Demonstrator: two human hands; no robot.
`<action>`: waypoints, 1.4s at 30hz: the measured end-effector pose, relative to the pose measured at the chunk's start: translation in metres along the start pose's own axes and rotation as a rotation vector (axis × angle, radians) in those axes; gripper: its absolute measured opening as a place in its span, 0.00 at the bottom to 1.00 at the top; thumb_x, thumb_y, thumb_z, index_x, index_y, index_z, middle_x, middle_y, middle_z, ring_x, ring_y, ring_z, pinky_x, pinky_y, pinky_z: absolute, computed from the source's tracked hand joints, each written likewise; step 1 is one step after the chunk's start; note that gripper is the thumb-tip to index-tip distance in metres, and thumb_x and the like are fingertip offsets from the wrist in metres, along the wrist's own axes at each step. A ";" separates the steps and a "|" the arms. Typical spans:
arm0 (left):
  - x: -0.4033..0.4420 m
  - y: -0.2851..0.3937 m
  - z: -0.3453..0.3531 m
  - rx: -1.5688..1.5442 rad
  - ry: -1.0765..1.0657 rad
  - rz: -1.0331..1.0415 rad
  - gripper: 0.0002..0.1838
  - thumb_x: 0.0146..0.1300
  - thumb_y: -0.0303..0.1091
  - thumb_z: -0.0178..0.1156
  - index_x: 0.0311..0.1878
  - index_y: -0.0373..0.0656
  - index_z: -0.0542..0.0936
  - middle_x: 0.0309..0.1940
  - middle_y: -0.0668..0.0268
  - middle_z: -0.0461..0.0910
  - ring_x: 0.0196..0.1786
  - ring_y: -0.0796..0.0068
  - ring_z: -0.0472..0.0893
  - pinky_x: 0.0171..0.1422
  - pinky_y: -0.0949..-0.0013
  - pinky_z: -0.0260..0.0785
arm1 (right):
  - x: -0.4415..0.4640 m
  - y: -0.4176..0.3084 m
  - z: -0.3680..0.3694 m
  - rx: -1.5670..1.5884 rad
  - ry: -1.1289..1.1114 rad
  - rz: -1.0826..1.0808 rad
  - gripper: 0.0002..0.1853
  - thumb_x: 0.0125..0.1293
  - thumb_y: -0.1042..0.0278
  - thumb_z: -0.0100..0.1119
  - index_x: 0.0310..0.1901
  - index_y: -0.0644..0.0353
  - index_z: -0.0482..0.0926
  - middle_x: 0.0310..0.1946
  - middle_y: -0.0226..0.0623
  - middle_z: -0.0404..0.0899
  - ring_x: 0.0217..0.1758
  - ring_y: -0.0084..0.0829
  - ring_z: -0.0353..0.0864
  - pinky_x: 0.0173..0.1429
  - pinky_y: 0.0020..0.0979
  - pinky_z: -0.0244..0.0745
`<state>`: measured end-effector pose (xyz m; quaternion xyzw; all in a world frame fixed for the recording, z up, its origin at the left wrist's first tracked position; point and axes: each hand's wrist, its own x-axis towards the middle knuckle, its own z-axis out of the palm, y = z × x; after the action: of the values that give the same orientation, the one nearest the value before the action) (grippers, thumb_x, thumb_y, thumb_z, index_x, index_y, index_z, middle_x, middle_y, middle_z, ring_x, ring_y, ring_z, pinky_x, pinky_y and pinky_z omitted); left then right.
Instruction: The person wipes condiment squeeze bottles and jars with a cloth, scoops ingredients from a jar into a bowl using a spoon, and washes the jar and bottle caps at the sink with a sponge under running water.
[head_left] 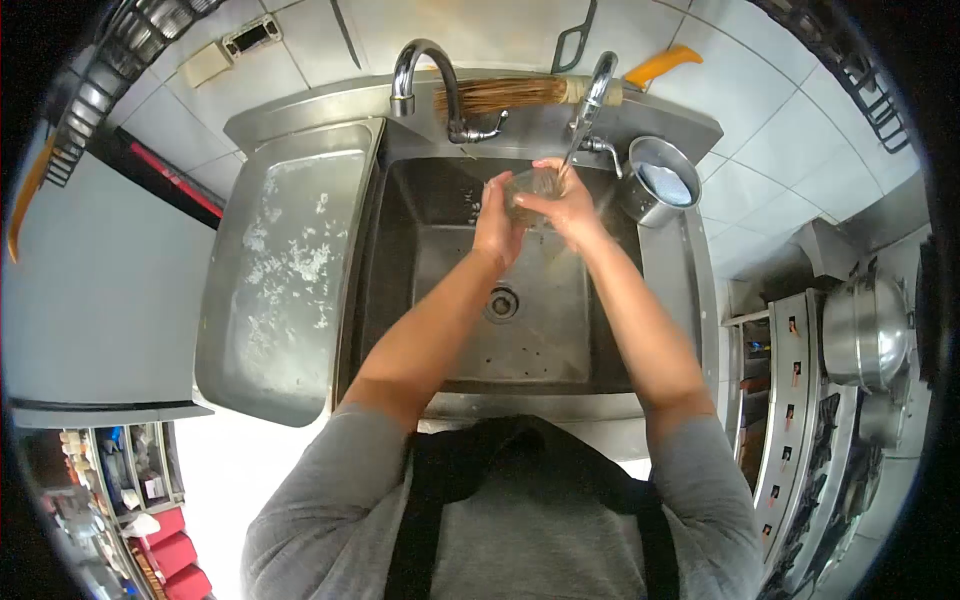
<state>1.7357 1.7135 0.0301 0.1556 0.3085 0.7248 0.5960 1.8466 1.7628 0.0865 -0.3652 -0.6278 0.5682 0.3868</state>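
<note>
Head view: left grip [497, 225] and right grip [569, 211] wrap clear vessel [530, 184] from both sides, apparently steadying it beneath right faucet [600, 80]; vessel held above sink basin [550, 335], likely so runoff reaches drain [502, 303].

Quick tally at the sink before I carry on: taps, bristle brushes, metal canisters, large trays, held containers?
Taps: 2
Bristle brush: 1
Metal canister: 1
Large tray: 1
Clear container, held: 1
Total: 6
</note>
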 end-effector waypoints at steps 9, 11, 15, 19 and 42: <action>0.003 -0.016 -0.031 0.037 0.231 -0.290 0.26 0.73 0.54 0.35 0.63 0.46 0.64 0.61 0.55 0.65 0.58 0.58 0.70 0.61 0.54 0.66 | -0.002 -0.038 -0.010 -0.382 -0.264 0.048 0.28 0.47 0.71 0.69 0.53 0.53 0.73 0.48 0.42 0.76 0.55 0.35 0.73 0.60 0.32 0.66; -0.012 -0.007 -0.023 0.010 0.197 -0.342 0.27 0.73 0.56 0.35 0.63 0.46 0.64 0.60 0.55 0.66 0.57 0.57 0.71 0.60 0.53 0.67 | -0.006 -0.035 -0.003 -0.760 -0.129 -0.153 0.30 0.45 0.67 0.71 0.53 0.52 0.73 0.48 0.43 0.76 0.53 0.38 0.74 0.58 0.34 0.68; -0.006 -0.010 -0.021 -0.079 0.174 -0.408 0.29 0.71 0.59 0.36 0.63 0.47 0.64 0.58 0.55 0.68 0.54 0.57 0.74 0.58 0.53 0.68 | -0.002 -0.030 -0.010 -0.778 -0.032 -0.201 0.30 0.45 0.64 0.71 0.53 0.50 0.73 0.51 0.46 0.73 0.54 0.47 0.74 0.58 0.38 0.69; -0.005 -0.005 -0.002 -0.059 0.084 -0.411 0.33 0.66 0.64 0.42 0.63 0.47 0.65 0.57 0.56 0.70 0.55 0.59 0.73 0.52 0.56 0.71 | -0.008 -0.019 -0.012 -0.609 0.041 -0.206 0.28 0.47 0.64 0.71 0.51 0.56 0.72 0.47 0.42 0.75 0.54 0.38 0.74 0.57 0.35 0.68; -0.017 0.009 -0.012 0.853 0.082 0.612 0.25 0.68 0.55 0.46 0.56 0.44 0.68 0.45 0.61 0.73 0.43 0.65 0.75 0.41 0.65 0.69 | 0.013 0.043 0.010 0.211 0.243 0.029 0.16 0.61 0.55 0.63 0.35 0.62 0.81 0.38 0.36 0.79 0.36 0.28 0.77 0.42 0.32 0.71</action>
<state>1.7258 1.6934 0.0291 0.4388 0.5399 0.6811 0.2282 1.8331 1.7745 0.0439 -0.3975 -0.5079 0.5881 0.4880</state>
